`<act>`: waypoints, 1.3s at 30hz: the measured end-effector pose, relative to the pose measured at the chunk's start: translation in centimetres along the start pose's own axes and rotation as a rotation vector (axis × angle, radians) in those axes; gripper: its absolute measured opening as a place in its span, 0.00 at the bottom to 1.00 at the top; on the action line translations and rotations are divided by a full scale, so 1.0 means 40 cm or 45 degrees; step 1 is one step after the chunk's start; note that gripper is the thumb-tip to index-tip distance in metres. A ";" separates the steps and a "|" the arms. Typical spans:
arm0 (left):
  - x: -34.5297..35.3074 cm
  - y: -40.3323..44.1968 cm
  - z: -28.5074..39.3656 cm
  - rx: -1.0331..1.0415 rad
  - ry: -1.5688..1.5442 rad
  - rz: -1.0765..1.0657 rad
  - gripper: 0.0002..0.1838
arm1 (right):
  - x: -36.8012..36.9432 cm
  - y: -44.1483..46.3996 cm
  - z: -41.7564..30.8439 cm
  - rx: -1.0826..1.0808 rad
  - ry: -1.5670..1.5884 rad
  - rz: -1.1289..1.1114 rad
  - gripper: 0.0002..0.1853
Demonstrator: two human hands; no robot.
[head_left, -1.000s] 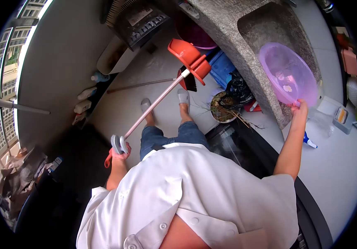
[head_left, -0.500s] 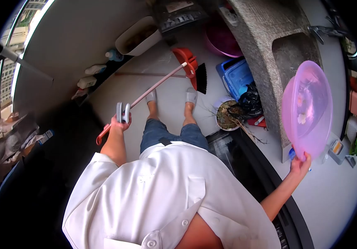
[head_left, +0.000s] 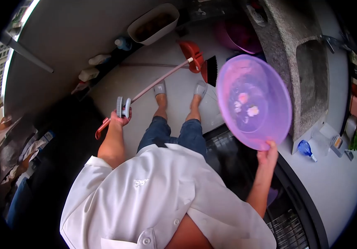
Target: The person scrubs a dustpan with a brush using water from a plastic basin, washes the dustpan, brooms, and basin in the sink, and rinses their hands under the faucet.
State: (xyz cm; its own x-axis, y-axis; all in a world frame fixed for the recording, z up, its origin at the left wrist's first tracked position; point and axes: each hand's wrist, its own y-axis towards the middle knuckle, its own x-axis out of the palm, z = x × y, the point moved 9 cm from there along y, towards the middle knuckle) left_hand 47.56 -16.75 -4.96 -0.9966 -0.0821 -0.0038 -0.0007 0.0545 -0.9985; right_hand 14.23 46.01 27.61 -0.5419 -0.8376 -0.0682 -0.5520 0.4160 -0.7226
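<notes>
The purple basin (head_left: 255, 89), right of centre in the frame, hangs from one short stretch of its lower rim, so its weight could twist it loose if that pinch slackened. Swung rightward, it could knock the stone sink (head_left: 288, 35) at the upper right, which it overlaps in view; whether they touch, I cannot tell. The left hand (head_left: 122, 119), left of centre, carries two things at once: a scrubbing brush (head_left: 120, 107) and the long pole (head_left: 159, 83) of the red dustpan (head_left: 190, 52) at upper centre. Loosening for one could well drop the other, and the dustpan's far end might catch the broom head (head_left: 211, 71) just beside it.

The right hand (head_left: 268, 154) reaches up from the lower right, forearm rising steeply, fingers clamped on the basin's rim, whose open side faces the camera. The left forearm also points up the frame from the sleeve, fingers curled round the pole and brush together; how firmly they press, I cannot tell
</notes>
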 end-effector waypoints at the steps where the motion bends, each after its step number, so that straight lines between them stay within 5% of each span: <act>1: -0.001 -0.008 0.007 0.003 0.018 0.000 0.26 | 0.029 0.018 0.056 0.024 -0.043 0.052 0.22; 9: -0.061 0.080 0.069 0.047 0.066 -0.051 0.22 | 0.262 0.252 0.399 0.166 -0.432 -0.055 0.11; 16: -0.018 0.119 0.112 0.287 0.169 0.013 0.21 | 0.365 0.281 0.391 -0.463 -1.155 -0.145 0.16; 23: 0.103 0.014 0.092 0.390 0.160 -0.008 0.17 | 0.451 0.244 0.308 -0.963 -1.721 0.093 0.18; 28: 0.131 -0.014 0.094 0.520 0.183 -0.018 0.17 | 0.245 0.279 0.213 -0.505 -0.708 -0.047 0.17; 32: 0.235 -0.103 0.030 0.778 0.423 -0.037 0.18 | 0.127 0.146 0.056 -0.246 -0.122 -0.037 0.30; 39: 0.346 -0.201 -0.145 1.055 0.938 -0.080 0.20 | -0.017 0.075 -0.257 -0.137 0.217 -0.052 0.29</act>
State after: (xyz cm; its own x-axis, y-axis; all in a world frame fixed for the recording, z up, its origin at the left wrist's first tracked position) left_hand 33.29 -12.54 3.32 -0.8022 0.5650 -0.1931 -0.2721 -0.6338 -0.7241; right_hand 6.43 51.46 32.54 -0.6121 -0.7863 0.0836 -0.6352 0.4260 -0.6442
